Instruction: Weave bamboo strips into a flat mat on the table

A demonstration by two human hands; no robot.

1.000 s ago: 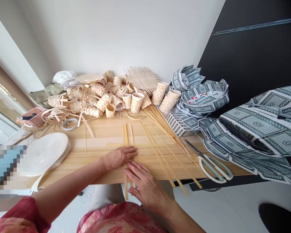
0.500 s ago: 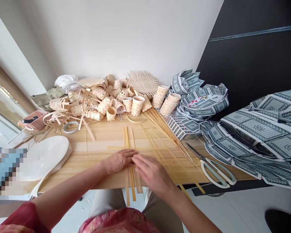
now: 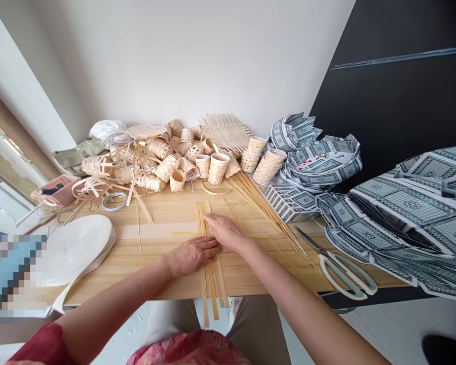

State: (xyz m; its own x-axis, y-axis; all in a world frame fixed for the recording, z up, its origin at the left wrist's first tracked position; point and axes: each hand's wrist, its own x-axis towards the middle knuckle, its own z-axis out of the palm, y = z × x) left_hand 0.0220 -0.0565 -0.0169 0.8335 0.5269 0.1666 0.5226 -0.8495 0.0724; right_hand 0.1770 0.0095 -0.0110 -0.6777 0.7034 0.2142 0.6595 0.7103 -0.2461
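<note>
Several long flat bamboo strips (image 3: 209,284) lie side by side on the wooden table (image 3: 163,213), their near ends hanging over its front edge. One thin strip (image 3: 182,234) crosses them sideways. My left hand (image 3: 192,255) lies flat on the strips, fingers stretched out. My right hand (image 3: 225,231) rests just beyond it on the same strips, fingers extended and pressing down.
A heap of small woven baskets and cups (image 3: 182,157) fills the back. A bundle of thin sticks (image 3: 266,208) runs diagonally on the right. Scissors (image 3: 342,266) lie near the right edge, beside folded playing-card pieces (image 3: 403,213). A tape roll (image 3: 114,201) and white plate (image 3: 72,248) sit left.
My right hand has moved from the table's front edge forward over the strips, past my left hand. More strips lie side by side beside the first ones. My left hand has stayed put.
</note>
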